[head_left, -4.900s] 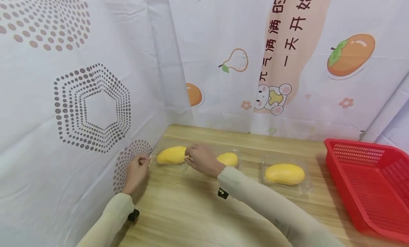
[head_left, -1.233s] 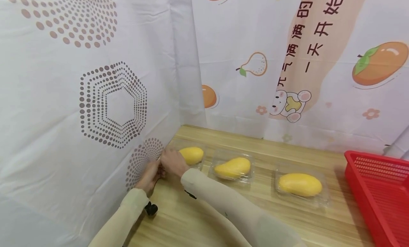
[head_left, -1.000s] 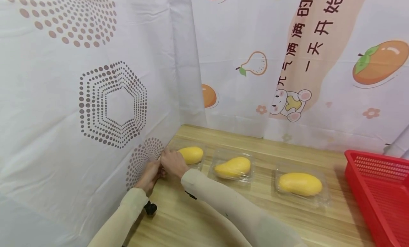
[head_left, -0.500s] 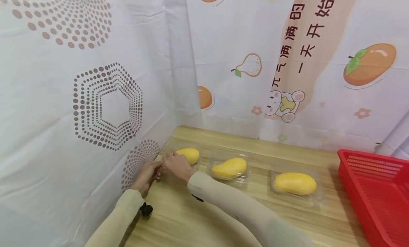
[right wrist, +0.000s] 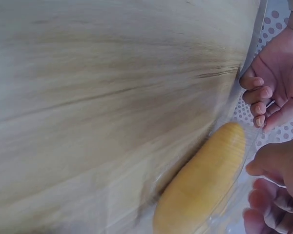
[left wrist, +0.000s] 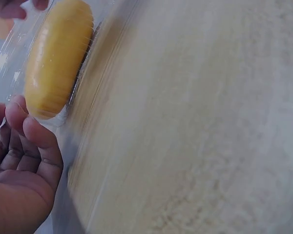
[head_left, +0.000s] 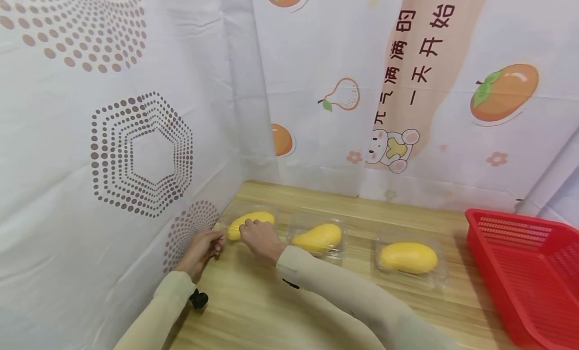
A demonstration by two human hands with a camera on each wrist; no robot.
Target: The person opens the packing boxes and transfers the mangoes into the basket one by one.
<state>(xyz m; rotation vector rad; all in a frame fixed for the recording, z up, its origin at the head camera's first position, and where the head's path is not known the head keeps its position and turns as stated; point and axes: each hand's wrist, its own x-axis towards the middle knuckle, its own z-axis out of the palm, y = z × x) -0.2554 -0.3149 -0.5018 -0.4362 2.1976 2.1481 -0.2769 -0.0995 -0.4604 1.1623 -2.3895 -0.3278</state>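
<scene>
Three yellow mangoes in clear plastic containers stand in a row on the wooden table. The leftmost mango (head_left: 253, 222) lies nearest both hands; its clear container (left wrist: 18, 53) shows around it in the left wrist view. At the container's left end, my left hand (head_left: 202, 249) curls its fingers, thumb and index fingertips pinching the plastic edge. My right hand (head_left: 261, 238) hovers at the front of this mango and overlaps it in the head view. Its thumb (right wrist: 263, 163) and bent fingers stand apart, beside the container. The middle mango (head_left: 320, 238) and right mango (head_left: 408, 257) stand untouched.
A red plastic basket (head_left: 502, 284) stands at the table's right end. A white curtain with dotted patterns (head_left: 154, 154) hangs close along the left side, and a fruit-printed curtain (head_left: 312, 149) closes off the back. The wooden table (head_left: 253, 304) spans the foreground.
My right hand, beside the left hand at the container's left corner a second ago, has drawn away to the right, over the front of the leftmost mango. The left hand stays at the corner.
</scene>
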